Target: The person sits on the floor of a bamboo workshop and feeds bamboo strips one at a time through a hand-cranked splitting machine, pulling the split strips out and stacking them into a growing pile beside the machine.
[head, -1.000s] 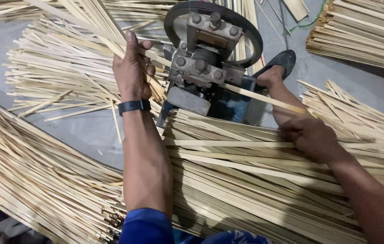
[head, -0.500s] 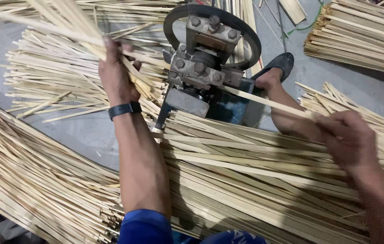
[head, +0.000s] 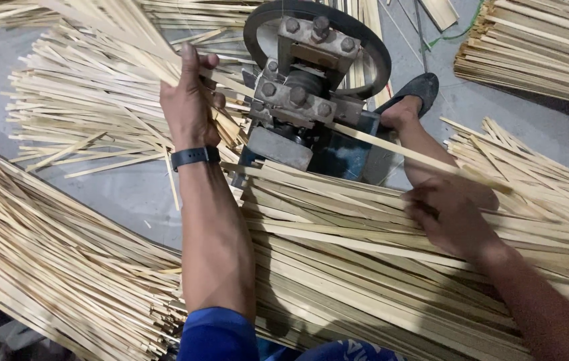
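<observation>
Two grips clenched — left hand (head: 187, 100) grasping thin strips (head: 124, 40); right hand (head: 448, 217) grasping slat (head: 391, 150) at machine (head: 308, 87).

grey floor (head: 127, 190) under bamboo strip heaps (head: 50, 267)

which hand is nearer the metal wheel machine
Left. The left hand grips thin strips right beside the machine; the right hand sits further off, holding the strip that feeds into it.

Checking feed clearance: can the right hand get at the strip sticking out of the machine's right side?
Probably yes. The right hand sits just under the strip, nothing between them; the left hand is off on the machine's far side, gripping split strips.
</observation>
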